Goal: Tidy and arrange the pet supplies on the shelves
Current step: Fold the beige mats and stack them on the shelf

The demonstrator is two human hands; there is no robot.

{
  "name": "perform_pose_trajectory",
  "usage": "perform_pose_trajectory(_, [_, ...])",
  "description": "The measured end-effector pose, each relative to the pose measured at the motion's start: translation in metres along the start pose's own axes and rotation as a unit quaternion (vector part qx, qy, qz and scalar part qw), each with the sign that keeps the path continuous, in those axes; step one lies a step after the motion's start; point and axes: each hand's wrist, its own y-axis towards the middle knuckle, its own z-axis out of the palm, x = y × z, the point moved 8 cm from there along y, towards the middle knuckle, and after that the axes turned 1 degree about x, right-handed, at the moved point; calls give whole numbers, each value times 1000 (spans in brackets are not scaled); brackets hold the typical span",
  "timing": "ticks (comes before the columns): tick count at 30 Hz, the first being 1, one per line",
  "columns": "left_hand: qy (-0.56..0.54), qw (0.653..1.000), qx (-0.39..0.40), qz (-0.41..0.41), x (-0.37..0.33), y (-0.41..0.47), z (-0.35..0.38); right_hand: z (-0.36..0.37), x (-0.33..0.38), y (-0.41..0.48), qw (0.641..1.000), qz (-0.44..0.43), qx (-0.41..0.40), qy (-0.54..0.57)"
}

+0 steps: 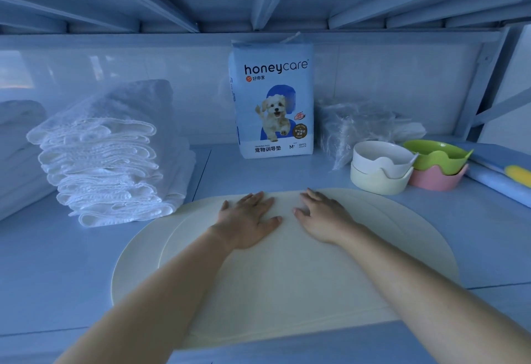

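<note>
Step in hand: pressing and squaring the stacked cream mats [287,271] on the shelf board [57,263], by the look of it.
Left hand [248,221]: lying palm-down on the top mat, fingers flat and slightly spread, gripping nothing.
Right hand [324,217]: lying palm-down just beside the left, fingers flat and close together, gripping nothing.
Mats: sitting at the front middle of the shelf, lower mat peeking out at the left and far edges, near edge overhanging the shelf lip.
Doing it well: keeping both palms flat, sliding the top mat until the edges are matching, then pushing the pair back off the lip.
Watching for: nudging the stacked bowls [382,171] to the right, or the folded white pads [109,162] to the left.
Behind: honeycare pack [273,99] standing upright against the back wall, well apart from the hands.
</note>
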Motion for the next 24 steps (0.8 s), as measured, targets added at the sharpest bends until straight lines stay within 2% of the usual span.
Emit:
perform_pose_trajectory(2, [7,999,-16,-44,5,-7,-4,5,1,-4,999,10,28,-20])
perform_pose_trajectory(4, [29,995,-66,-73,7,-17,-14,5,0,-8,999,17,40,-22])
perform_pose_trajectory(6, [44,991,-106,-63,6,-31,-19,2,2,-11,1000,1,29,2])
perform_pose_trajectory(8, [3,996,-86,-33,4,-45,-10,1,6,-17,999,-30,15,22])
perform_pose_trajectory(11, [-47,998,-35,-14,3,-68,4,10,13,-27,996,-73,41,1])
perform_pose_trajectory(18, [-68,987,-89,-116,12,-110,4,9,16,-40,995,-88,33,14])
perform_pose_trajectory(24, [-52,991,-27,-117,13,-116,11,11,18,-50,995,-80,56,-1])
